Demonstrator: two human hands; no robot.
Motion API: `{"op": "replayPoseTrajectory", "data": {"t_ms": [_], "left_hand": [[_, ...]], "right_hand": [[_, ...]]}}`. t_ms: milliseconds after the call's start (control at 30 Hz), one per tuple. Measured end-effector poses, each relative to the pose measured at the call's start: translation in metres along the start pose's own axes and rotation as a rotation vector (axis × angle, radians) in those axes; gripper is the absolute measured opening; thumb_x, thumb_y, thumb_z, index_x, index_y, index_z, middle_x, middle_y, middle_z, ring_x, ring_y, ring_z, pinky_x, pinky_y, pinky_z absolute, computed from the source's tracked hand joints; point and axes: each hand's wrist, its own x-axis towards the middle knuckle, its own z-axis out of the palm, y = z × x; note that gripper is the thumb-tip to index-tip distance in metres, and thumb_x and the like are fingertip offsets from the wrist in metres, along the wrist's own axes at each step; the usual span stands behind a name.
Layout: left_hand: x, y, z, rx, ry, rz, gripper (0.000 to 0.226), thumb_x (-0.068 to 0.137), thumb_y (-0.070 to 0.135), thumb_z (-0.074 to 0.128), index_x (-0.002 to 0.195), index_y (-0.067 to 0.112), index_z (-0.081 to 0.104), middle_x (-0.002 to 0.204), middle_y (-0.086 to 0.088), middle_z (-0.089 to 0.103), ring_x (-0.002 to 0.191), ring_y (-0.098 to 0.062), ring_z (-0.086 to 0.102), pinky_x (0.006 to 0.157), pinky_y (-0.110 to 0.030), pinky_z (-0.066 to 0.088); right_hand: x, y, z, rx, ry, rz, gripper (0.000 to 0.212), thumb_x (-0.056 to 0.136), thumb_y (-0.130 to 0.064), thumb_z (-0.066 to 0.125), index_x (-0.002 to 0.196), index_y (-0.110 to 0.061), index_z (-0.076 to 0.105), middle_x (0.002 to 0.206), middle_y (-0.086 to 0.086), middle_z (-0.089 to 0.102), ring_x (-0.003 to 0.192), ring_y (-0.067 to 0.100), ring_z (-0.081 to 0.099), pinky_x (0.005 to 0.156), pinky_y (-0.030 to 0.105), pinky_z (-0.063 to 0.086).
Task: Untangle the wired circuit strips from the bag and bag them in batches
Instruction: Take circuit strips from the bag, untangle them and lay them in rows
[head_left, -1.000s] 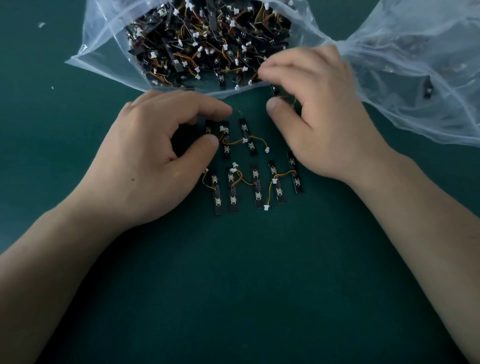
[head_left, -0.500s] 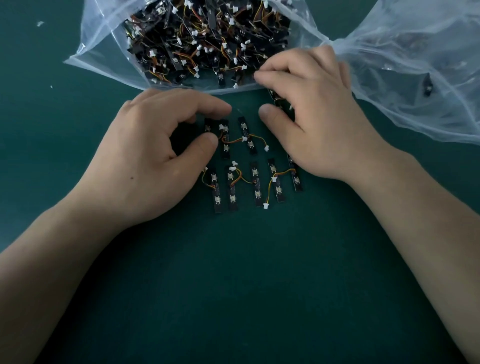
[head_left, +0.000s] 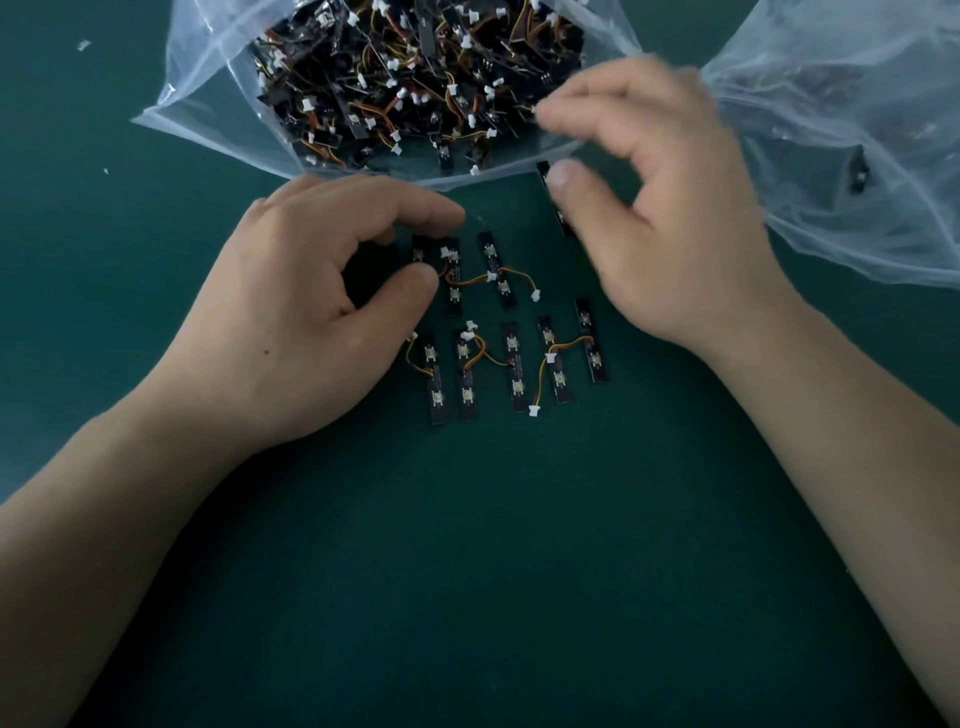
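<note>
Since the earlier frame our right grip (head_left: 654, 208) has lifted off the source bag (head_left: 208, 130); blurred, we cannot tell its state. Our left grip (head_left: 311, 312) pinches one strip (head_left: 418, 249). Two rows of untangled strips (head_left: 514, 364) lie on the desk (head_left: 519, 571); most remain tangled in the bag, unbatched.

Two bare forearms reached in from the near edge, hands close together.

The left hand (head_left: 291, 312) lay knuckles up with its fingers curled. Its thumb tip was on a circuit strip (head_left: 417, 250) and its forefinger arched just past that strip's far end; whether the two truly pinched it could not be told. The right hand (head_left: 670, 223), blurred, was tipped up at the wrist. Its fingers were loosely bent and held apart from the thumb, which pointed toward the left hand.
</note>
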Motion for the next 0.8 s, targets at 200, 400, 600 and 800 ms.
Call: {"op": "replayPoseTrajectory", "data": {"t_ms": [200, 400, 600, 800], "left_hand": [[0.000, 0.000, 0.000, 0.001, -0.003, 0.002, 0.035, 0.095, 0.028, 0.062, 0.128, 0.034, 0.070, 0.101, 0.052, 0.052, 0.104, 0.011, 0.052, 0.093, -0.003, 0.033], [0.000, -0.002, 0.001, -0.017, 0.005, 0.002, 0.035, 0.095, 0.025, 0.063, 0.128, 0.035, 0.070, 0.103, 0.054, 0.051, 0.105, 0.016, 0.052, 0.093, -0.001, 0.033], [-0.001, -0.003, 0.001, -0.020, 0.011, 0.000, 0.035, 0.095, 0.027, 0.063, 0.128, 0.036, 0.070, 0.104, 0.047, 0.055, 0.107, 0.016, 0.052, 0.095, -0.002, 0.034], [0.000, -0.002, 0.001, -0.018, 0.008, 0.009, 0.035, 0.095, 0.027, 0.063, 0.128, 0.035, 0.070, 0.104, 0.054, 0.053, 0.106, 0.017, 0.051, 0.094, -0.001, 0.033]], "right_hand": [[0.001, 0.005, -0.008, 0.392, 0.279, 0.132, 0.013, 0.096, -0.012, 0.067, 0.103, -0.020, 0.074, 0.096, -0.008, 0.074, 0.077, 0.011, 0.063, 0.070, 0.025, 0.046], [-0.012, 0.000, -0.011, 0.363, 0.259, 0.104, 0.012, 0.094, -0.007, 0.069, 0.097, -0.019, 0.069, 0.090, -0.002, 0.073, 0.078, 0.012, 0.066, 0.070, 0.028, 0.050], [-0.036, 0.007, -0.024, 0.226, 0.126, 0.106, 0.016, 0.093, -0.005, 0.067, 0.100, -0.018, 0.071, 0.088, -0.009, 0.071, 0.076, 0.011, 0.063, 0.065, 0.039, 0.050], [-0.035, 0.007, -0.025, -0.002, 0.045, 0.192, 0.027, 0.084, -0.007, 0.056, 0.100, -0.018, 0.074, 0.083, -0.008, 0.064, 0.070, 0.006, 0.056, 0.071, 0.014, 0.042]]}}
